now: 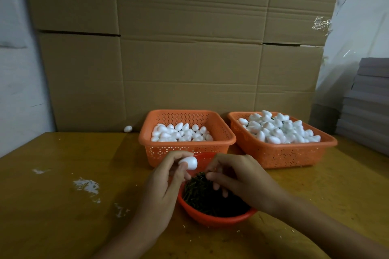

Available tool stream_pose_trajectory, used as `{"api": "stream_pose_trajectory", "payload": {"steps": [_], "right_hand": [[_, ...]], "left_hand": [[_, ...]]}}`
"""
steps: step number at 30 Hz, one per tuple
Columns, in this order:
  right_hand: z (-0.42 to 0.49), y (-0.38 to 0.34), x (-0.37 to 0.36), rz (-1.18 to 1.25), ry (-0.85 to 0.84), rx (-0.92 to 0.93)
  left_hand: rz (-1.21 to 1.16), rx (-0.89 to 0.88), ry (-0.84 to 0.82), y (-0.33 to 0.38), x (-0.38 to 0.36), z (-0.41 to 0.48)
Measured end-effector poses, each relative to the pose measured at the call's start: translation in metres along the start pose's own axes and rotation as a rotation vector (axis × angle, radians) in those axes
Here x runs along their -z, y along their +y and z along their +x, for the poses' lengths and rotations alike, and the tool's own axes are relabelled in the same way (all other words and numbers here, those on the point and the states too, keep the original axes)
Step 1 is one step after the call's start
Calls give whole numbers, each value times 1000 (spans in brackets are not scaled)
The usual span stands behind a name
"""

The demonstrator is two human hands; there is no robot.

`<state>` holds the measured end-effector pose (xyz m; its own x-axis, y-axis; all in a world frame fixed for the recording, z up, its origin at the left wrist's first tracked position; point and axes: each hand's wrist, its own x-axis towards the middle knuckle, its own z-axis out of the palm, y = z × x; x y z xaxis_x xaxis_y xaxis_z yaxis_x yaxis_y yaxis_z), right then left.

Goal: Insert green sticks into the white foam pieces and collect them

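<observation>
At lower centre a white egg-shaped foam piece [188,163] is pinched in the left hand [162,189]; one of the thin green sticks [200,195] in the red plastic bowl [221,219] should be singled out by the right hand [242,181], whose grip cannot be told.

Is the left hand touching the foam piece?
Touching. Head view: the left hand pinches the foam piece between thumb and fingers, above the red bowl.

Cardboard boxes [189,48]: stacked high along the back edge of the table [52,227].
Grey boards [366,101]: piled at the back right corner.
White smears [86,185]: towards the left edge.
</observation>
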<state>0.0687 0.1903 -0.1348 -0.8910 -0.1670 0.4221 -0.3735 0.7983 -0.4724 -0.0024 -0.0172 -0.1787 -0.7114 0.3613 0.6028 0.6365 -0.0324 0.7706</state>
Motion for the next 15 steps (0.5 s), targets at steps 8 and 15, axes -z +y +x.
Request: {"api": "stream_pose_trajectory", "payload": {"steps": [8, 15], "right_hand": [[0, -2, 7, 374, 19, -46], [2, -1, 12, 558, -25, -109]], "left_hand": [[-93, 49, -4, -2, 1, 1], [-3, 29, -50, -4, 5, 1]]}}
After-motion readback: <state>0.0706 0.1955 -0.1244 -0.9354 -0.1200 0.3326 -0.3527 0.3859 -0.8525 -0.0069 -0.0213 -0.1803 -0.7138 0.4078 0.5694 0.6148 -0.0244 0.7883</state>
